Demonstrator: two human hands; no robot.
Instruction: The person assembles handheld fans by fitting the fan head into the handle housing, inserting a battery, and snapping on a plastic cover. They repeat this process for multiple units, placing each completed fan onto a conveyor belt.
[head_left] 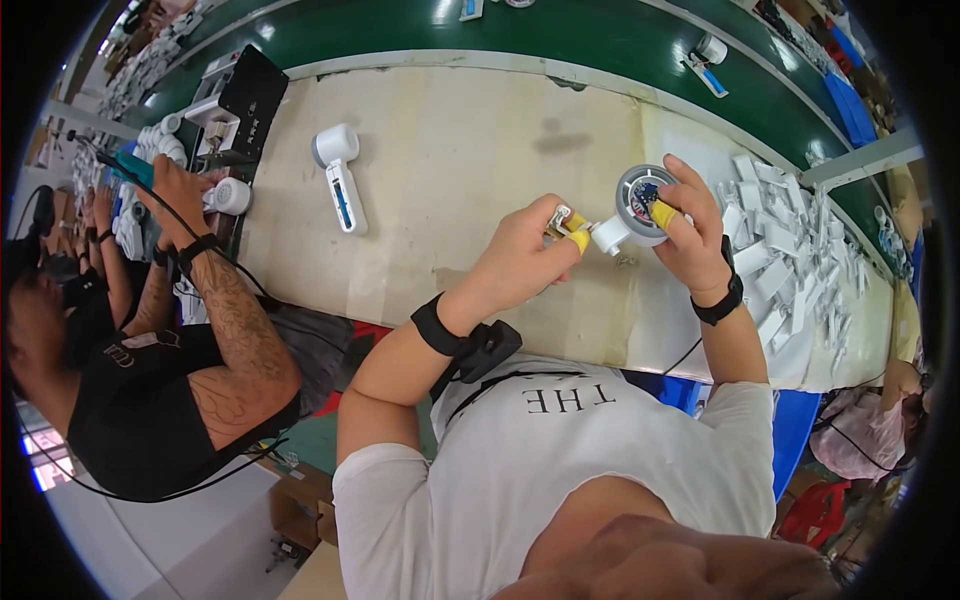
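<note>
The long bench was pale and stood between the person and a green belt; it ran across the view, so that each worker had a place in front. On its right end lay a heap of white parts, close beside the right hand, probably as stock within easy reach. To the left, a co-worker in black sat near a dark box and held a tool with a cable, a blue-green iron, over a white piece. One finished white device lay alone on the bench, well apart from both of the person's hands.

The person held a round housing, grey on its open face and white at the side, above the bench edge. The right hand was closed around it from the right, with a yellow-capped finger on the rim; I think it was tilted so that the open face looked up to the eyes. The left hand pinched a small part between thumb and a yellow-capped finger, just at the left of the housing's white spout, touching or nearly so; I could not tell which. So the housing sat inside the right grip, and the small part met it from the left.
</note>
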